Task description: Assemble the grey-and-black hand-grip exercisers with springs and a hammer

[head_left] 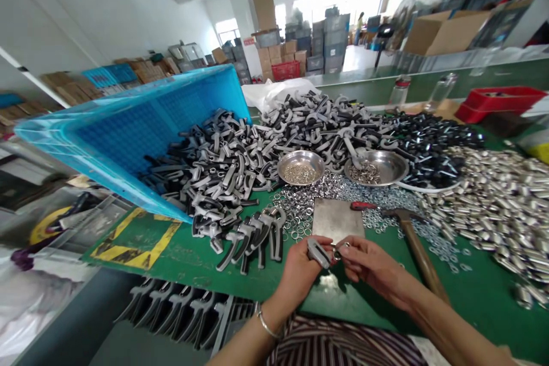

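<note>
My left hand point(295, 274) is closed around a grey plastic lever handle point(318, 253), held just above the steel plate point(334, 217) at the near edge of the bench. Close against the handle's end, the fingertips of my right hand point(371, 263) pinch a small shiny metal ring point(337, 253). Whether the ring touches the handle cannot be made out. Loose metal rings point(295, 217) lie scattered behind and left of the plate. A row of grey-and-black handles point(253, 234) rests to the left of my hands.
A tilted blue crate point(150, 108) spills handles point(231, 160) onto the green bench. Two metal bowls point(301, 154) point(397, 166) hold small parts. A hammer point(416, 243) and red-handled tool point(362, 206) lie right of the plate. Silver cylinders point(501, 200) and black parts point(433, 137) are heaped farther right.
</note>
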### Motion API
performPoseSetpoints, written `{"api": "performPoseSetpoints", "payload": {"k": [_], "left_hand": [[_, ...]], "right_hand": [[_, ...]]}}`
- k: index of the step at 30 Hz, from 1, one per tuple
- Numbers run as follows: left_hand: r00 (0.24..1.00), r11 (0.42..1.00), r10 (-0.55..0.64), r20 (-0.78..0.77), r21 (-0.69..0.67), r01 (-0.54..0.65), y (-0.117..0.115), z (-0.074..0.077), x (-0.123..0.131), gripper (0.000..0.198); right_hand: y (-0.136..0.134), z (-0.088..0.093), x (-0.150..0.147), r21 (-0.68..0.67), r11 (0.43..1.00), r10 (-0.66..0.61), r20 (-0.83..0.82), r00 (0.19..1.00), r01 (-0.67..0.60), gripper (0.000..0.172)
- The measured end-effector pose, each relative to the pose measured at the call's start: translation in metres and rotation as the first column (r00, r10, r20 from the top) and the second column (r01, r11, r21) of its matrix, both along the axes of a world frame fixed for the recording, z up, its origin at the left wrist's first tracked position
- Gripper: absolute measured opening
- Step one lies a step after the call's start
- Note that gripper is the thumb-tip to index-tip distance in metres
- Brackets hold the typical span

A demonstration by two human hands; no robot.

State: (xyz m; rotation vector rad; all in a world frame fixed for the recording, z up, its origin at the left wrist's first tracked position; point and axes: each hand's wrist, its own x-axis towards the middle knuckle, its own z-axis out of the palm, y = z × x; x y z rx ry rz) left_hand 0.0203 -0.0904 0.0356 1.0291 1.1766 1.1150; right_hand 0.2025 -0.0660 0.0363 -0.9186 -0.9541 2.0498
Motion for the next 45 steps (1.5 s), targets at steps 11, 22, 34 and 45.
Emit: {"api": "performPoseSetpoints", "payload": {"k": [11,22,34,45], "left_hand": [[0.921,0.945,-0.105,-0.376,0.25,0.21,0.006,-0.006,-0.018,0.023],[0.988,0.998,-0.061,-0.14,0.025,0.065,0.037,-0.016,-0.002,0.04],[0.895,0.882,-0.384,0.228,-0.197,0.429,0.015,-0.013,0.019,0.066],[0.925,0.974,0.172,0.34,-0.2,-0.108,-0.006,-0.002,-0.019,0.032]], "right_hand": [[0.009,0.005,0.005,0.106,0.994,-0.053,0.264,0.963,0.025,0.027],[0.016,0.012,0.01,0.382,0.919,-0.271,0.43,0.861,0.098,0.031],[0.024,-0.005,0.003,0.426,0.904,-0.24,0.435,0.868,0.036,0.029],[0.098,-0.016,-0.061,0.673,0.603,-0.206,0.65,0.732,-0.428,0.009]]}}
